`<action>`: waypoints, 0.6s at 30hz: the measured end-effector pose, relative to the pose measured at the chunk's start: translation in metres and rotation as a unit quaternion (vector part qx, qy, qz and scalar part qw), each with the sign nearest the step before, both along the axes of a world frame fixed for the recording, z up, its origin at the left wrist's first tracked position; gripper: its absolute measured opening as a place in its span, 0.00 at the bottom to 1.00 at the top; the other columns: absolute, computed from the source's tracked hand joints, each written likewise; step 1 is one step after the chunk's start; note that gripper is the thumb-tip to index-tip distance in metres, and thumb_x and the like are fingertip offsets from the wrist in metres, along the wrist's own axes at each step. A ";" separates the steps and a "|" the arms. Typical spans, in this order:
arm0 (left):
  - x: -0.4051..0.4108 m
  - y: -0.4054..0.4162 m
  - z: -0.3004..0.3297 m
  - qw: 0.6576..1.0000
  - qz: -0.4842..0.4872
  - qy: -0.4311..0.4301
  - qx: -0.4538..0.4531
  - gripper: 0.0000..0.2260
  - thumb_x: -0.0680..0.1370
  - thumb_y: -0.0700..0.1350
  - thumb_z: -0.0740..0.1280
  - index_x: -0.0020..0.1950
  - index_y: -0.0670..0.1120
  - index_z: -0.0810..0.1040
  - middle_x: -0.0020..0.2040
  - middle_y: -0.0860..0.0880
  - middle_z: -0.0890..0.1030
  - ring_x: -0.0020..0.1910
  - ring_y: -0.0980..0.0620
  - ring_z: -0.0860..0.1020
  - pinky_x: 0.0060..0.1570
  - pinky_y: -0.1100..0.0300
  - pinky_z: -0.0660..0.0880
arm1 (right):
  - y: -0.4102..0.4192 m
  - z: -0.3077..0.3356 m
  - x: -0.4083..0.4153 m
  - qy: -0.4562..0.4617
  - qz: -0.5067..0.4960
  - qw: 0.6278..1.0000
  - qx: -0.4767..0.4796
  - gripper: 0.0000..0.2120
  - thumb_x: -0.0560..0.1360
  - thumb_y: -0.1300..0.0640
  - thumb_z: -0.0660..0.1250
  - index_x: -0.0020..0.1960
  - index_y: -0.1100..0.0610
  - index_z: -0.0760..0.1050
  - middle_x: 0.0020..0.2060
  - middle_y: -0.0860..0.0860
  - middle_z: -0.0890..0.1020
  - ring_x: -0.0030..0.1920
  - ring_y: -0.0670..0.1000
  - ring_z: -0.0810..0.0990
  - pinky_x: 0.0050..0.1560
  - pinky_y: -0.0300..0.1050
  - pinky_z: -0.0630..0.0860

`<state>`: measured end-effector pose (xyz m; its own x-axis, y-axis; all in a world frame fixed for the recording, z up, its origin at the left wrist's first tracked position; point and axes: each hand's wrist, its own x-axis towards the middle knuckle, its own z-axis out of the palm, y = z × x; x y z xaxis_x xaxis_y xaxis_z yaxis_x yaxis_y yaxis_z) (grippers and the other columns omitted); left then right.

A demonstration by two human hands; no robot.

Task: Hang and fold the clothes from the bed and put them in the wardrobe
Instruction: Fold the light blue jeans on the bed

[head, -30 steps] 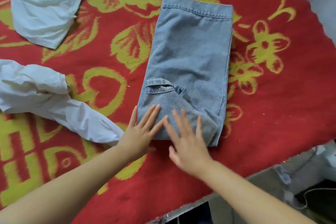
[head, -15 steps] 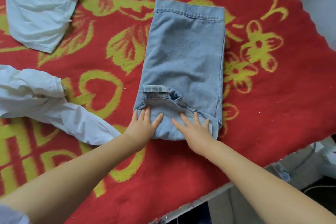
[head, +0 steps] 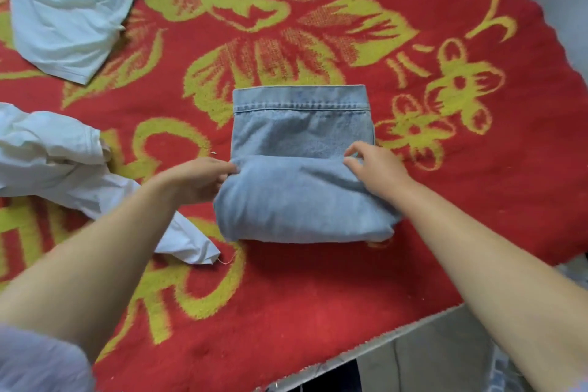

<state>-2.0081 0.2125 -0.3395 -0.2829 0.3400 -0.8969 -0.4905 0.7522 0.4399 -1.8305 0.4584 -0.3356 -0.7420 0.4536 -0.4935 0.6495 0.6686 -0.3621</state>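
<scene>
Head view shows us bent over the bed, whose red blanket with yellow flowers carries everything in sight. The folded jeans lie near its middle, the hemmed edge on the far side and the near half doubled up over it into a thick roll. Our left hand pinches the left end of the turned-over layer, thumb and fingers curled on the denim; our right hand pinches the right end in the same way, fingers bent round the fold's edge. We judge that we hold both corners so the doubled layer lands square on the lower one and the bundle keeps its width. A crumpled white garment lies to the left, its loose end running under our left forearm, apart from the jeans. A pale blue T-shirt lies at the far left corner, well apart from both. As for containers, none shows here: the wardrobe is out of sight, so nothing is stowed that we can see. The jeans look close to a finished fold, while the two other garments lie untouched.
</scene>
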 end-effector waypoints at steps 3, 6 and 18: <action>0.037 0.009 -0.031 0.971 0.084 0.210 -0.080 0.08 0.77 0.41 0.59 0.38 0.43 0.72 0.36 0.45 0.74 0.37 0.48 0.72 0.37 0.56 0.68 | -0.026 -0.011 0.004 0.013 0.031 0.990 0.136 0.18 0.82 0.49 0.54 0.69 0.54 0.68 0.63 0.53 0.75 0.65 0.55 0.71 0.67 0.58 0.59; 0.054 0.009 -0.032 0.931 0.105 0.344 -0.061 0.10 0.80 0.45 0.58 0.40 0.44 0.69 0.35 0.48 0.70 0.38 0.49 0.68 0.36 0.53 0.63 | -0.064 -0.003 0.019 0.153 0.101 0.967 0.178 0.24 0.79 0.45 0.53 0.73 0.52 0.66 0.71 0.56 0.68 0.74 0.59 0.61 0.68 0.73 0.45; 0.111 -0.021 -0.073 0.796 -0.314 0.512 -0.080 0.30 0.75 0.66 0.42 0.76 0.59 0.43 0.77 0.55 0.38 0.75 0.56 0.38 0.69 0.32 0.49 | -0.055 -0.087 0.030 0.011 0.256 0.963 0.082 0.24 0.77 0.36 0.33 0.70 0.34 0.28 0.71 0.37 0.30 0.72 0.48 0.24 0.63 0.74 0.29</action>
